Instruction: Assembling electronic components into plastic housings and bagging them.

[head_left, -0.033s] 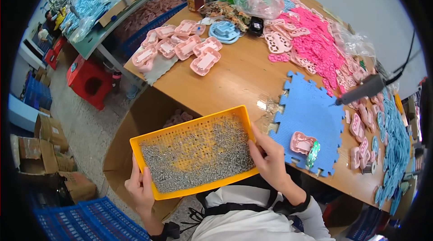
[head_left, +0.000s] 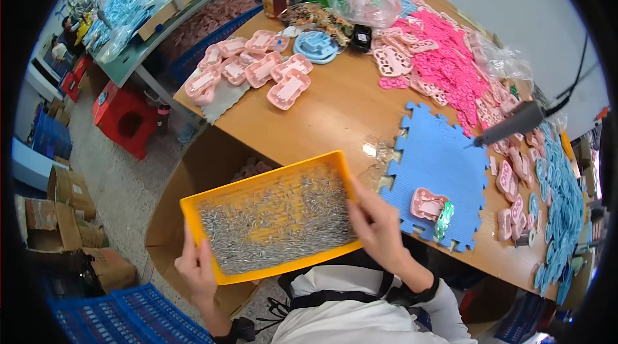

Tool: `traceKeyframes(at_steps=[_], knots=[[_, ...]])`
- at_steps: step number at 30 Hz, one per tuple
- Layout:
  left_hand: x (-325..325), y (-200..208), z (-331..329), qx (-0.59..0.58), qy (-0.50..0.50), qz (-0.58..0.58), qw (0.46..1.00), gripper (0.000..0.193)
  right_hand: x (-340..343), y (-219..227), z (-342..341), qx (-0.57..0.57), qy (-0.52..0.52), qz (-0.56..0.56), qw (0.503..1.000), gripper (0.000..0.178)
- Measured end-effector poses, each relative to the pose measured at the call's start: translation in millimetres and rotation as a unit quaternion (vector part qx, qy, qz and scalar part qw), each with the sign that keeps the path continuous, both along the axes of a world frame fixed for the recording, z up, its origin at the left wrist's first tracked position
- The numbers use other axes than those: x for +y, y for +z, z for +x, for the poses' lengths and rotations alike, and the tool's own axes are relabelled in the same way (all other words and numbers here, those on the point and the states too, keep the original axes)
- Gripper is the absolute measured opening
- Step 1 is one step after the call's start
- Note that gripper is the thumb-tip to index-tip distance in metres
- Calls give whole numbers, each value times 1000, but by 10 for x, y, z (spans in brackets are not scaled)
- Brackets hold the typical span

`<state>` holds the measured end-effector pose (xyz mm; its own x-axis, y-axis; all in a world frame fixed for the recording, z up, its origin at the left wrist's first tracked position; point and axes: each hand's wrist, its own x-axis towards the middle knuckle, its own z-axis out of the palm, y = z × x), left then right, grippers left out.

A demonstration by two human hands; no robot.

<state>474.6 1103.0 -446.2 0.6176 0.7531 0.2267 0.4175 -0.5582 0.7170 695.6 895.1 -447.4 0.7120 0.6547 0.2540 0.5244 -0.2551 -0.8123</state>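
Note:
I hold a shallow yellow plastic tray [head_left: 257,183] tilted above my lap, in front of the table. Many small silvery screws [head_left: 277,251] lie in it, thickest along the near side and toward the right end, and look smeared by motion. My left hand [head_left: 198,270] is closed on the tray's left end. At the right end, my right hand [head_left: 380,225] grips the rim, thumb on the near side. To the right, a pink plastic shell [head_left: 427,204] and a shiny green piece [head_left: 444,220] lie on a blue foam mat [head_left: 444,157].
A grey electric screwdriver [head_left: 512,124] hangs over the mat. Pink shells [head_left: 290,90] sit at the table's back left. Bright pink parts [head_left: 444,54] and light blue parts [head_left: 563,196] heap up at the right. Below the tray stands a large cardboard box [head_left: 170,205].
The tray and both hands have shifted slightly left. Screws have spread and blurred, covering more of the tray's middle. The whole view has moved a little.

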Motion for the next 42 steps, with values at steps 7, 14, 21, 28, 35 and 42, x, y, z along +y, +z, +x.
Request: traceKeyframes(at_steps=[7,14,21,28,35,42], knots=[[107,4,-203,-25,27,-4,999,43,125,60,-37,-17,38,45,998,51],[180,-129,-99,-91,39,21,995,42,216,117,-16,-25,41,40,998,49],[-24,-58,115,-17,-33,8,999,42,-115,0,47,-21,-33,8,999,48],[194,-45,-98,-54,7,10,998,42,101,56,-114,-27,59,48,997,53],[307,-229,123,-31,46,-39,998,38,93,116,-20,-68,16,80,994,60],[28,364,442,210,-10,41,977,34,-17,-162,-79,-16,5,65,998,61]])
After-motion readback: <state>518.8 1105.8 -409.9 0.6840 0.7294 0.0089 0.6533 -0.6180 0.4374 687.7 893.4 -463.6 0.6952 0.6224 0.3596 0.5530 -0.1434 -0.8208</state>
